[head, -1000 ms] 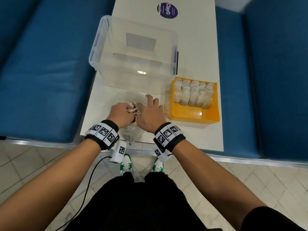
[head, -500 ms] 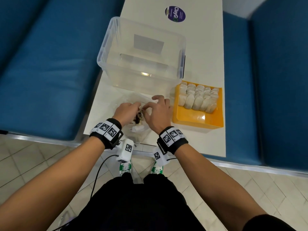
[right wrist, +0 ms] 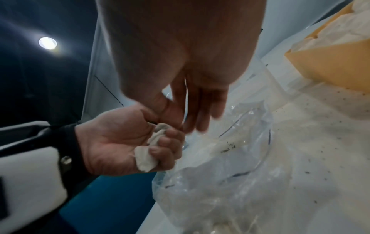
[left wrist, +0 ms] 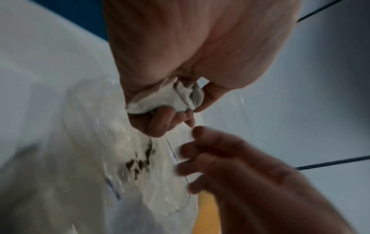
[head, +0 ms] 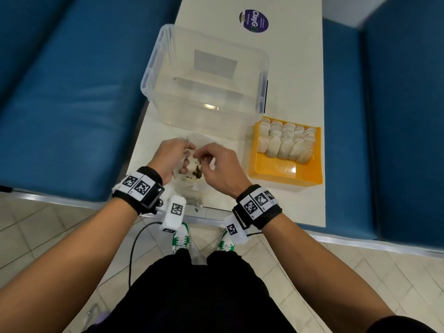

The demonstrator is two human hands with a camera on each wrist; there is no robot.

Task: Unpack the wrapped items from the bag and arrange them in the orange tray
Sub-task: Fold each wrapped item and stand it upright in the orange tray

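A clear plastic bag (head: 192, 186) with dark crumbs inside lies at the table's near edge. My left hand (head: 173, 152) hovers over the bag's mouth and grips a crumpled white wrapped item (left wrist: 166, 98) in its curled fingers; the same item (right wrist: 144, 156) pokes out of the fist in the right wrist view. My right hand (head: 216, 164) is just beside it, its fingers (right wrist: 192, 110) hanging fairly straight down to the bag (right wrist: 230, 166). The orange tray (head: 276, 174) stands to the right with several white wrapped items (head: 283, 140) in rows at its far end.
A large clear plastic bin (head: 204, 80) stands just behind the bag. Blue padded benches (head: 72, 92) flank the narrow white table (head: 295, 80). Dark crumbs dot the tabletop beside the bag. The tray's near half is bare orange.
Both hands have lifted from the bag's middle to its far mouth and drawn slightly apart. My left fist now holds a white wrapped item.
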